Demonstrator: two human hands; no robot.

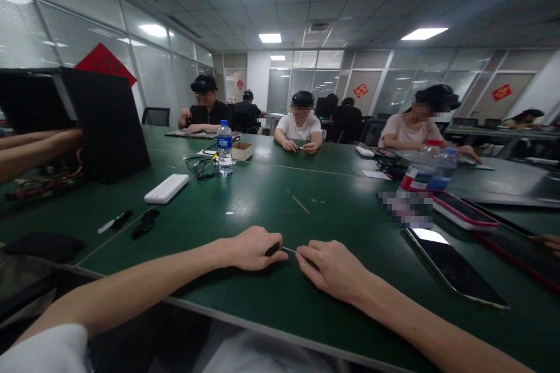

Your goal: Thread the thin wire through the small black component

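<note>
Just above the green table (245, 294), my left hand (254, 247) is closed around a small black piece (273, 249), which mostly sits inside the fingers. From it a thin, pale metal-looking rod (289, 250) runs across to my right hand (330, 265), whose fingers are closed at its other end. The exact kind of this small black-ended tool cannot be made out. Both hands are close together near the table's front edge, with a short gap between the fingertips.
Left lie a white power strip (167, 189), a slim black-and-white tool (114, 222) and a black strap-like item (145, 224). A water bottle (224, 148) stands by cables and a box (242, 151). Right lies a phone (455, 268). Other people sit around; a co-worker's arms reach into a black case (105, 122).
</note>
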